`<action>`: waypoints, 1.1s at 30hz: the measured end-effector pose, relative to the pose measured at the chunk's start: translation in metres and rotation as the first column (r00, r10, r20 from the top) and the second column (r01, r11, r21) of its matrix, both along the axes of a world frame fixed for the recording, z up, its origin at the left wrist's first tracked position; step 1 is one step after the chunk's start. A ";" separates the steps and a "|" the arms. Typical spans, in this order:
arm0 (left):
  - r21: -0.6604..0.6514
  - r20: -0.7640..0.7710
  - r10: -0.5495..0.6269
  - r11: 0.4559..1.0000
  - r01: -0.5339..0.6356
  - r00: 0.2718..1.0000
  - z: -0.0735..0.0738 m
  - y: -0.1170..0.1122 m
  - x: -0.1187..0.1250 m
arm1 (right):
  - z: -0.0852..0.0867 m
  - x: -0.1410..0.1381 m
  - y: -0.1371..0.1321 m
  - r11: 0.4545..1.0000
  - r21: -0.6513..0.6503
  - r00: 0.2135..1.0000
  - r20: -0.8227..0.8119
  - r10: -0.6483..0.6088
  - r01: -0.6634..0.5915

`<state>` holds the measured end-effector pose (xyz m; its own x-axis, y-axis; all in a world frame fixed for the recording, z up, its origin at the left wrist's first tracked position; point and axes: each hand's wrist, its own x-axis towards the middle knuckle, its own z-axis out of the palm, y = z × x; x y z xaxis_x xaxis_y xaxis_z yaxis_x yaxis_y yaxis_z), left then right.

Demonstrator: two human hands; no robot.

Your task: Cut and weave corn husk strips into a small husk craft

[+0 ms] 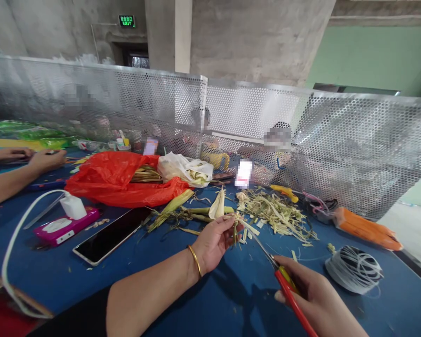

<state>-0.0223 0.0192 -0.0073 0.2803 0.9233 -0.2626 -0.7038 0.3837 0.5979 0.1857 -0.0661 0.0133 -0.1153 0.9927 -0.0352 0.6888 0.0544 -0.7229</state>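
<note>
My left hand (217,241), with a gold bangle at the wrist, pinches a small piece of dried corn husk (237,223) above the blue table. My right hand (310,290) grips long-nosed pliers (284,283) with red and yellow handles. Their thin metal jaws point up and left to the husk piece; whether they touch it, I cannot tell. Behind my left hand lie corn husks (175,206), among them a pale upright one (217,205). A heap of shredded husk strips (277,213) lies just beyond the pliers.
A spool of clear line (354,269) and an orange packet (368,228) lie at right. On the left are a phone (114,236), a magenta power strip (68,227) and a red plastic bag (105,180). A perforated metal screen (161,103) stands behind. Another person's hands (47,159) work at far left.
</note>
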 end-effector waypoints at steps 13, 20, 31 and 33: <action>-0.038 0.032 -0.056 0.998 0.057 0.998 -0.002 -0.004 0.003 | -0.005 0.001 0.002 0.998 0.050 0.998 -0.047 0.035 -0.033; -0.045 0.049 -0.063 0.997 0.066 0.997 -0.002 -0.003 0.003 | -0.004 -0.001 0.002 0.997 0.055 0.998 -0.034 0.055 -0.053; -0.049 0.038 -0.075 0.996 0.077 0.996 0.002 -0.004 0.001 | -0.013 0.003 0.005 0.993 0.088 0.997 -0.017 -0.072 0.074; -0.058 -0.002 -0.047 0.997 0.047 0.999 0.002 -0.004 0.001 | -0.014 0.007 0.008 0.989 0.130 0.987 0.129 -0.094 0.078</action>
